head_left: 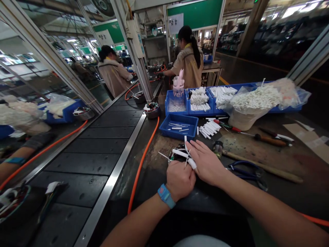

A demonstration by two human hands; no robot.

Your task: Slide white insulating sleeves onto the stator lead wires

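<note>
At the middle of the bench is a round wired part (pixel 177 154), mostly covered by my hands, with white sleeves and thin white strands sticking out. My left hand (pixel 180 180), with a blue band on its wrist, is closed at the part's near side; what its fingers pinch is hidden. My right hand (pixel 205 163) lies over the part's right side, fingers stretched forward and close together, touching a white sleeve (pixel 192 163). Beyond them is a small blue tray (pixel 164 128) with thin white tubes. A pile of short white tubes (pixel 209 129) lies to its right.
Blue bins (pixel 189 110) of white tubes line the back. A screwdriver (pixel 269 140), a wooden stick (pixel 272 168) and blue-handled scissors (pixel 244 171) lie right. An orange hose (pixel 142 163) runs beside the black conveyor (pixel 84 156). Two people work beyond; another person's gloved hand (pixel 42 140) is left.
</note>
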